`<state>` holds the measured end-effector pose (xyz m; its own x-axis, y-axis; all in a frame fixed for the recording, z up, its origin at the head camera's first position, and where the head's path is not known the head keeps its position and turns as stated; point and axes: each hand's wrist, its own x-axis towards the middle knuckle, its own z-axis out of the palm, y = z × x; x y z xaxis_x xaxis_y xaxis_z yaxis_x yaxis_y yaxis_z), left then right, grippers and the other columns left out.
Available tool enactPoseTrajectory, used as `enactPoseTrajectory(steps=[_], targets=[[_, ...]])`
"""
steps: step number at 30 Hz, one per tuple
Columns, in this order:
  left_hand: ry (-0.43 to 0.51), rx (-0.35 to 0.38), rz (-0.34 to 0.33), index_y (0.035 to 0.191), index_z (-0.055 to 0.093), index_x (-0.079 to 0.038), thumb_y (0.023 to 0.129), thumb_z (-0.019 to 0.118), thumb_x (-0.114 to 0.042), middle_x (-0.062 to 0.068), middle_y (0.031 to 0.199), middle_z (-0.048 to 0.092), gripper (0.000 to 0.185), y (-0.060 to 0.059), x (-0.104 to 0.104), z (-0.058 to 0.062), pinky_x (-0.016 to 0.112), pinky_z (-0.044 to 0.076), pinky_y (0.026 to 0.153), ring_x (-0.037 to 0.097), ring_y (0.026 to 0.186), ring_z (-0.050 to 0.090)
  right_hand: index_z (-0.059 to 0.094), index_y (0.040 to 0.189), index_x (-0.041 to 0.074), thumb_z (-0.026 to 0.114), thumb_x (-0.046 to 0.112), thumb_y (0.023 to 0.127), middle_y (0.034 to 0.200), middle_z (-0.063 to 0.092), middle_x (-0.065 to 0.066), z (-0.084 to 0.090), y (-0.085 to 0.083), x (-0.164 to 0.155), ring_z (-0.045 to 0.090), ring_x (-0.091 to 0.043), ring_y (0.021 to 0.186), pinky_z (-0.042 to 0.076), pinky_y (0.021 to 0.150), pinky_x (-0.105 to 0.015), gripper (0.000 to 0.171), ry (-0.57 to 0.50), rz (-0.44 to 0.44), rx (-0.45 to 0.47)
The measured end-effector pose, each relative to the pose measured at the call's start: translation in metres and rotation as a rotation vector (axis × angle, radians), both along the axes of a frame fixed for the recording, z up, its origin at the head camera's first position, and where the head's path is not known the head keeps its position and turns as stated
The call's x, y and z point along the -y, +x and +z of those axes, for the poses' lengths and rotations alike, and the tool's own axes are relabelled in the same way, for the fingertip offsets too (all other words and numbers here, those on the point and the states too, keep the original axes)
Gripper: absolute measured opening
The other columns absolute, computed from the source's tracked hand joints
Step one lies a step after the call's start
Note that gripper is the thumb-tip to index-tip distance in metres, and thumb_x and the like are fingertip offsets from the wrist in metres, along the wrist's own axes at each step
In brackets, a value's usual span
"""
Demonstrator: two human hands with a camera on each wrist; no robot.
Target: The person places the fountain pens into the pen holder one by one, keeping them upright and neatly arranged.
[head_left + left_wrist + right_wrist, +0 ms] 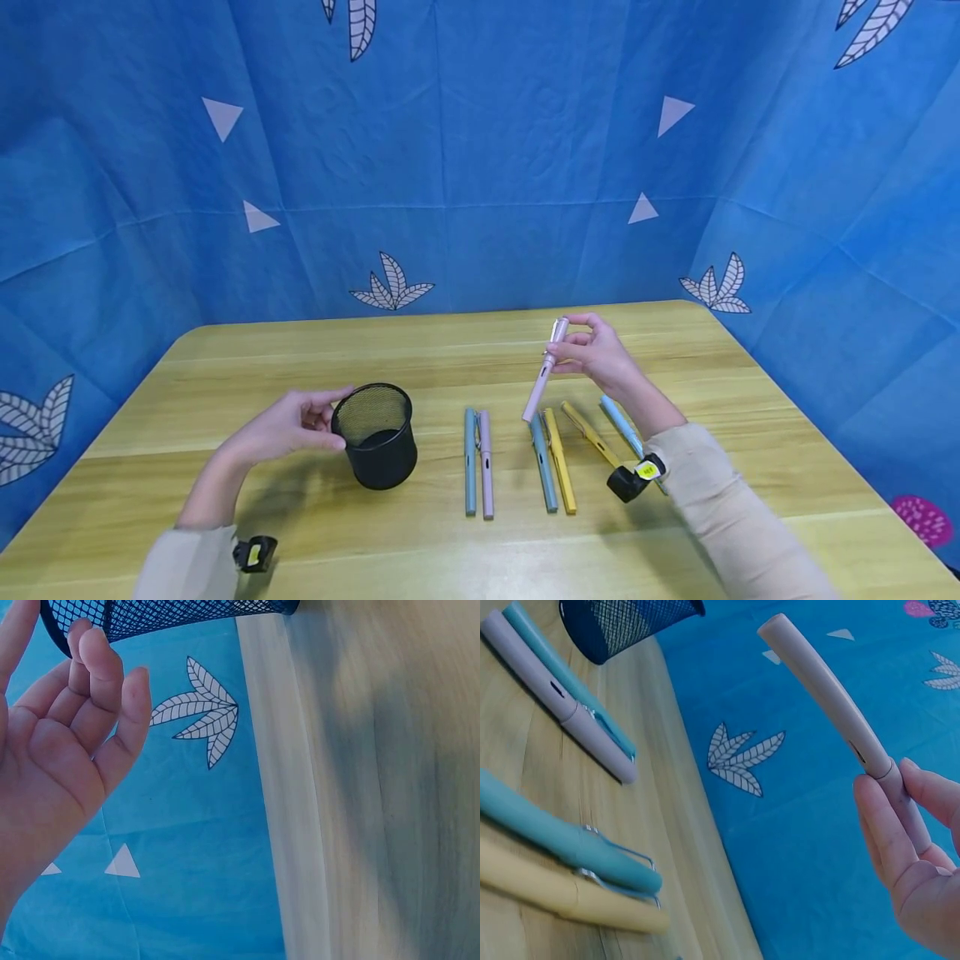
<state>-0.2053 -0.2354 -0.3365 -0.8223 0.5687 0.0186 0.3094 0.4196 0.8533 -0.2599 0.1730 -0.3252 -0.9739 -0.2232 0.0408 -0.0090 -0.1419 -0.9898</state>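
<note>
A pale pink pen (542, 385) is pinched between the thumb and fingers of my right hand (596, 354), held slanted above the table with its capped end up. In the right wrist view that pen (825, 690) stands out against the blue cloth. My left hand (296, 425) holds the left side of a black mesh pen cup (384, 458), index finger and thumb at its rim. Between the hands lie a teal pen (470, 467) and a lilac pen (486, 471) side by side. Another teal pen (545, 467) lies beside a yellow pen (559, 467).
Under my right forearm lie another yellow pen (588, 432) and a light blue pen (621, 423), partly covered by the wrist camera (628, 483). Blue patterned cloth (480, 167) hangs behind and beside the wooden table (420, 558).
</note>
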Motion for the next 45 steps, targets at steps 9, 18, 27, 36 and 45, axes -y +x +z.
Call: enactPoseTrajectory(steps=[9,18,27,36,45], targets=[[-0.013,-0.011,0.012,0.134,0.03,0.01,0.076,0.07,-0.009,0.008,0.073,0.046,0.073,-0.001,0.002,-0.004,0.023,0.04,0.052,0.009,0.059,0.044,0.025,0.121,-0.002,0.053,-0.014,0.081,0.073,0.058,-0.006,-0.001,0.0,0.019,0.062,-0.016,0.064,0.05,0.069,-0.041,0.05,-0.022,-0.023,0.014],[-0.009,-0.022,0.004,0.134,0.029,0.011,0.076,0.07,-0.007,0.007,0.074,0.046,0.073,-0.001,0.001,-0.002,0.024,0.041,0.053,0.01,0.061,0.045,0.023,0.125,-0.002,0.054,-0.013,0.082,0.075,0.058,-0.009,0.0,0.001,0.04,0.062,-0.017,0.063,0.049,0.071,-0.043,0.054,-0.057,-0.049,0.035],[0.016,-0.001,0.003,0.134,0.029,0.01,0.077,0.069,-0.006,0.008,0.074,0.044,0.072,0.001,0.0,0.0,0.023,0.04,0.053,0.011,0.061,0.044,0.024,0.124,-0.002,0.055,-0.013,0.081,0.075,0.057,-0.01,0.003,0.003,0.06,0.062,-0.019,0.064,0.05,0.069,-0.04,0.054,-0.086,-0.076,0.041],[0.034,0.002,-0.015,0.134,0.027,0.012,0.077,0.068,-0.004,0.007,0.074,0.045,0.072,-0.001,0.001,-0.002,0.024,0.041,0.054,0.009,0.062,0.045,0.026,0.122,-0.003,0.054,-0.016,0.08,0.071,0.058,-0.009,0.006,0.003,0.074,0.062,-0.018,0.063,0.051,0.065,-0.037,0.052,-0.136,-0.073,-0.004],[0.044,0.004,-0.023,0.133,0.026,0.013,0.077,0.068,-0.004,0.007,0.074,0.045,0.072,-0.001,0.0,-0.002,0.024,0.042,0.054,0.009,0.061,0.046,0.028,0.121,-0.003,0.056,-0.015,0.079,0.071,0.058,-0.009,0.006,0.003,0.089,0.063,-0.019,0.063,0.051,0.065,-0.038,0.052,-0.158,-0.078,-0.016]])
